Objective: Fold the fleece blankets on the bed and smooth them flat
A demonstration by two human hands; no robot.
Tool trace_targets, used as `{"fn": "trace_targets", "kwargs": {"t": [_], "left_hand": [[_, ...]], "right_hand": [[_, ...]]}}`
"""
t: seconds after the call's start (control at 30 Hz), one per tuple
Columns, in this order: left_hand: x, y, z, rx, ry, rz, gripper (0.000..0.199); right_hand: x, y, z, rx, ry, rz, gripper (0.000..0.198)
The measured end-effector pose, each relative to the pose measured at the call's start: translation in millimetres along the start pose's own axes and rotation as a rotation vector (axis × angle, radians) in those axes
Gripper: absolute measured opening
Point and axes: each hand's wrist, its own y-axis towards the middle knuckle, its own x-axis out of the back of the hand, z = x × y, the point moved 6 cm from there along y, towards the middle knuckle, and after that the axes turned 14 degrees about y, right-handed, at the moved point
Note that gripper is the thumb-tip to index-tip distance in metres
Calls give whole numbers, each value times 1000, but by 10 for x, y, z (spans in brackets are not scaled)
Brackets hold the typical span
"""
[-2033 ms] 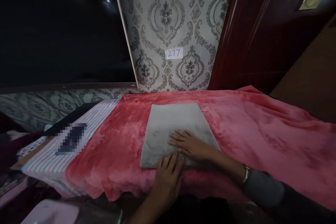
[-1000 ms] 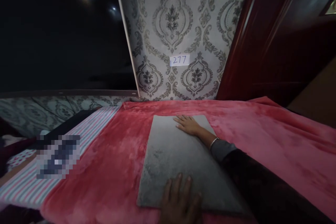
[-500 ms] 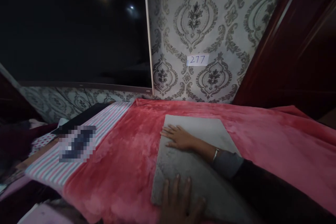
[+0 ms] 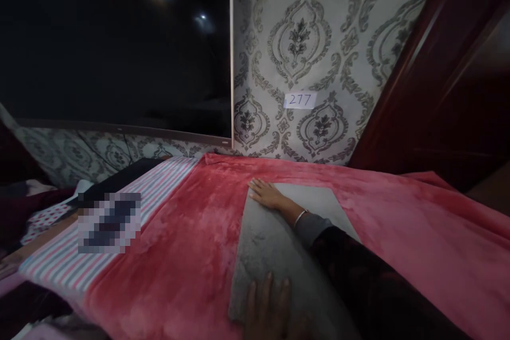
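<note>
A grey, smooth-looking piece of folded cloth lies flat on a red-pink plush blanket. My right hand rests palm down at the cloth's far left corner, fingers stretched out and a bracelet at the wrist. Lower down, near the bottom of the view, my left hand lies flat on the near left part of the cloth with its fingers apart. The lower part of that hand is dark and cut off by the frame edge. My right sleeve covers much of the cloth's right side.
Left of the blanket is a striped cloth with a blurred-out dark item on it. A large black screen and patterned wallpaper with a "277" label stand behind. Dark red wooden furniture rises at right.
My right hand has slid away from me and slightly left to the cloth's far corner. My left hand stays near the same place, lower in view. The view has shifted slightly.
</note>
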Motion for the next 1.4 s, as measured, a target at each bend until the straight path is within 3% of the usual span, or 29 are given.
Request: {"fn": "trace_targets", "kwargs": {"t": [0.17, 0.27, 0.4, 0.53, 0.73, 0.9, 1.0, 1.1, 1.17, 1.27, 1.4], "left_hand": [[47, 94, 68, -29, -82, -34, 38], [85, 228, -12, -106, -127, 43, 41], [179, 468, -373, -272, -213, 227, 59], [196, 487, -696, -317, -217, 365, 69], [200, 402, -746, -330, -211, 554, 70], [287, 461, -737, -298, -303, 637, 68], [356, 574, -682, -273, -409, 674, 60], [340, 808, -414, -201, -498, 697, 44], [222, 954, -119, -132, -457, 725, 43], [-80, 981, 275, -113, -308, 862, 55], [-376, 798, 475, -152, -230, 973, 75]], "right_hand": [[177, -703, -99, 50, 23, -20, 60], [252, -1279, -416, 31, 56, -30, 60], [272, -1812, -978, -81, 55, -84, 64], [191, -1902, -1351, -150, 52, -179, 62], [251, -1726, -1563, -284, 52, -258, 60], [336, -1835, -1383, -375, 27, -253, 58], [213, -2090, -1009, -245, -3, -312, 58], [-73, -2429, -589, -81, 9, -301, 58], [-261, -2621, -354, -8, 15, -286, 58], [-459, -2762, -96, 55, 5, -262, 59], [-525, -2753, 44, 25, -8, -259, 57]]}}
